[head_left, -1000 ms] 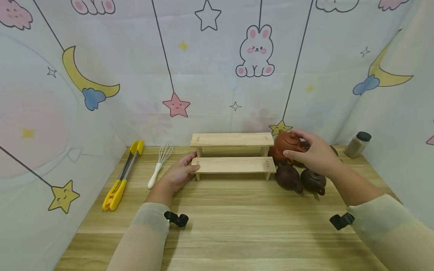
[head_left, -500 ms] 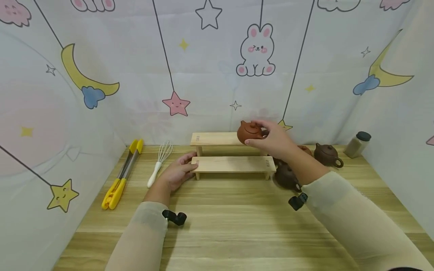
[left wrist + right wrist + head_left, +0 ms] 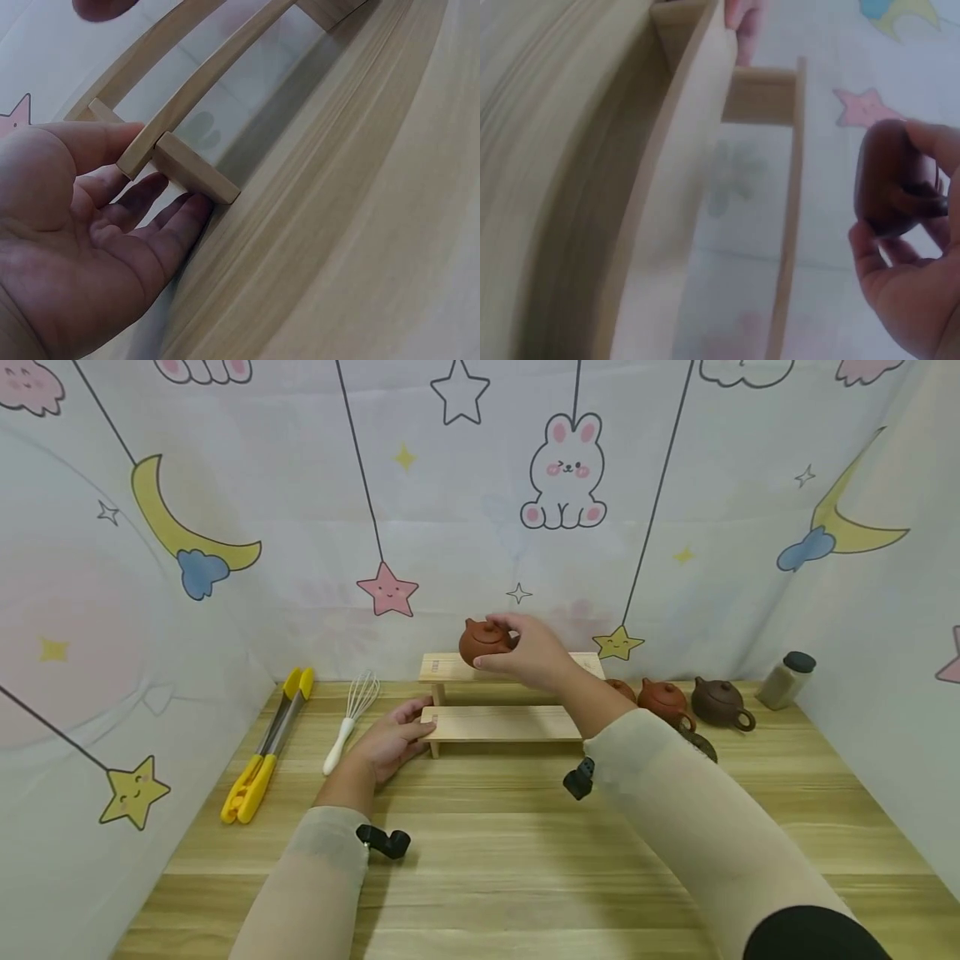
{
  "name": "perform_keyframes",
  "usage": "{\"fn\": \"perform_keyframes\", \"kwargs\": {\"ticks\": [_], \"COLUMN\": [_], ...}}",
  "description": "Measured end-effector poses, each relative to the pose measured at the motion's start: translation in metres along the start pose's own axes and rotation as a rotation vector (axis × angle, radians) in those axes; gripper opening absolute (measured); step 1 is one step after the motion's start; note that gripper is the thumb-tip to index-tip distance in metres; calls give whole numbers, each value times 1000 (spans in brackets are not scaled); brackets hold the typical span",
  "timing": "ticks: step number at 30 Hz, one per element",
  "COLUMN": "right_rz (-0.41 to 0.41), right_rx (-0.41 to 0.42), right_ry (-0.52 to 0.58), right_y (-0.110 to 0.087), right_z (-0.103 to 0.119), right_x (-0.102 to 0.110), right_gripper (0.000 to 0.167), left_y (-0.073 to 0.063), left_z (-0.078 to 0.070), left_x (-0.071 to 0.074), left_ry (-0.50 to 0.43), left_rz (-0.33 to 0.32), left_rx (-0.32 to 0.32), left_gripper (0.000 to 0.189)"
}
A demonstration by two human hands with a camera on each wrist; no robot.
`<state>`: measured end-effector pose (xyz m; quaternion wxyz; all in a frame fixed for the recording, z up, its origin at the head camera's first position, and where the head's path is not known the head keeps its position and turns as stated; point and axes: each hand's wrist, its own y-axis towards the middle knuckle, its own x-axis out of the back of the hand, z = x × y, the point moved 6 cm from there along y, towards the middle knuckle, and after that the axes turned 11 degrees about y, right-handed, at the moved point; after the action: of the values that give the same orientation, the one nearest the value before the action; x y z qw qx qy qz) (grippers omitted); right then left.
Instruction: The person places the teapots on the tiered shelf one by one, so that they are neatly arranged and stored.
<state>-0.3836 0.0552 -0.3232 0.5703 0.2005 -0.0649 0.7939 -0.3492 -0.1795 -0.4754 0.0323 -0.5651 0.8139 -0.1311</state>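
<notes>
A small reddish-brown clay teapot [image 3: 480,643] is in my right hand [image 3: 536,653], gripped between thumb and fingers from its handle side. It hangs over the left part of the upper plank of a two-tier wooden stand [image 3: 502,723]. In the right wrist view a gap shows between the teapot [image 3: 885,176] and the upper plank [image 3: 791,210]. My left hand [image 3: 390,745] grips the left end of the lower tier. The left wrist view has its thumb on the plank and its fingers against the support leg [image 3: 196,169].
Right of the stand sit a red teapot [image 3: 663,700], a dark teapot [image 3: 720,702] and others partly behind my right arm. A black-lidded jar [image 3: 786,681] stands at the far right. Yellow-handled tongs [image 3: 270,747] and a white-handled whisk [image 3: 351,722] lie left. A printed curtain [image 3: 480,543] hangs behind.
My right hand has lifted the reddish-brown teapot from the group on the right and carried it leftward over the upper plank. The left hand stays on the stand.
</notes>
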Motion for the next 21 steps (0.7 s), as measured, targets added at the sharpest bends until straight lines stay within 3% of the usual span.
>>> {"fn": "perform_keyframes", "kwargs": {"ticks": [8, 21], "right_rz": [29, 24], "right_rx": [-25, -63], "right_ry": [0, -15], "right_y": [21, 31], "right_z": [-6, -15], "right_x": [-27, -44], "right_gripper": [82, 82], "left_y": [0, 1], "left_z": [-2, 0], "left_x": [0, 1], "left_ry": [8, 12], "left_rz": [1, 9], "left_rx": [8, 10], "left_gripper": [70, 70]}}
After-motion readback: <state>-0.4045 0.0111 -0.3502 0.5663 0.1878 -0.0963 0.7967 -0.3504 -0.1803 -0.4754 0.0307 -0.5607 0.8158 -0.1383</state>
